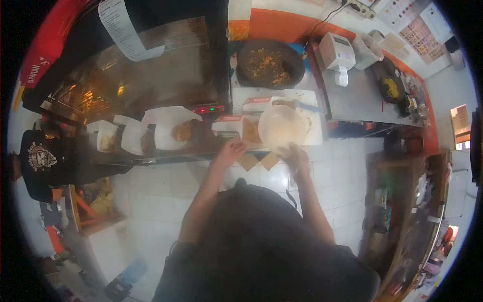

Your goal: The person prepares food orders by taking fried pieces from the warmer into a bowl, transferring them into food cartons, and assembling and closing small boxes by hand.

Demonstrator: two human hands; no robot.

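My right hand grips the near rim of a pale round bowl, tilted over the cutting board. A clear plastic glove seems to cover this hand. Just left of the bowl stands an open paper takeaway box in white and red, with brown food in it. The fingers of my left hand are curled at the box's near edge. Behind the bowl, a second takeaway box lies on the white cutting board. What the bowl holds is hard to make out.
Left along the counter stand several open paper boxes with food. A large stone mortar with chopped food is behind the board. To the right are a label printer and a second mortar. A person in black stands at left.
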